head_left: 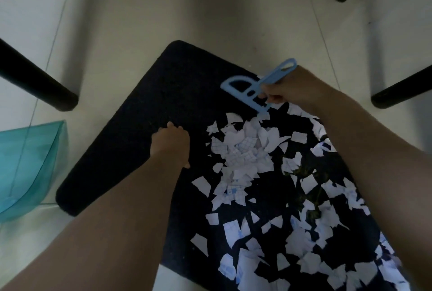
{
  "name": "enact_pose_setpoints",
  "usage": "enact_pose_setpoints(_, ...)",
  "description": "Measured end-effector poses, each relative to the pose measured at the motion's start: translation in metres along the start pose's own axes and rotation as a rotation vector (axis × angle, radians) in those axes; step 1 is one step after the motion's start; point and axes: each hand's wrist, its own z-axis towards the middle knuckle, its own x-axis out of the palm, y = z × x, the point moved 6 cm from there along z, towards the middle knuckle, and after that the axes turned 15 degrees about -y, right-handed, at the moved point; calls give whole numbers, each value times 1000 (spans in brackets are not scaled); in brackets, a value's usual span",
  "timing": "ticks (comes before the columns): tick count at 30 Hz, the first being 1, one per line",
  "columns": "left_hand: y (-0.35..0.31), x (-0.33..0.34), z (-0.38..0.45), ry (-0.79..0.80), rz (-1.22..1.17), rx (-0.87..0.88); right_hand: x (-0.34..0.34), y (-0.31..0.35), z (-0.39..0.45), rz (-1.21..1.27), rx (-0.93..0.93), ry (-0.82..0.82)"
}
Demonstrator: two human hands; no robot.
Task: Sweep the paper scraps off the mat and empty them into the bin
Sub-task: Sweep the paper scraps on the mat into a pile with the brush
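Sweeping underway: right hand [284, 91] grips a blue brush [253, 86] behind paper scraps [245, 150] strewn on the dark mat [131, 131], left hand [171, 142] pressing the mat; next, probably drawing scraps toward the teal dustpan [28, 164].

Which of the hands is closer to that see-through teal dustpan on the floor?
The left. The left hand presses on the dark mat, nearer the teal dustpan beyond its left edge. The right hand grips the blue brush across the mat.

mat [121, 141] near edge, dustpan [28, 169] left side cropped.
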Motion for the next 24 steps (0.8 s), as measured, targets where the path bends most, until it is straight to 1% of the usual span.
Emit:
enact_pose_setpoints(2, 0, 0, 1, 0, -4, -5, -9, 10, 3, 75, -57, -110)
enact_pose_setpoints(4, 1, 0, 1, -3, -11, -12, 3, 17, 7, 3, -147, -177)
enact_pose_setpoints(5, 1, 1, 1, -2, -12, -15, 16, 20, 7, -59, -203, -177)
enact_pose_setpoints(7, 2, 2, 2, 3, -14, -21, 45, 23, 3, -179, -311, -136)
enact_pose_setpoints(10, 2, 4, 3, -2, -26, -24, 66, 12, -3, -317, -372, -55)
enact_pose_setpoints(16, 2, 4, 3, -5, -24, -31, 47, -15, -32, -504, -337, 189)
enact_pose_setpoints(18, 2, 4, 3, -6, -29, -31, 32, -5, -43, -468, -363, 198)
enact_pose_setpoints(19, 2, 4, 3, 0, -31, -29, 24, 7, -48, -400, -380, 176)
enact_pose_setpoints(22, 2, 4, 3, 12, -24, -24, 13, 38, -50, -180, -427, 46)
enact_pose_setpoints(24, 2, 3, 4, 13, -23, -25, 24, 45, -41, -155, -471, -27)
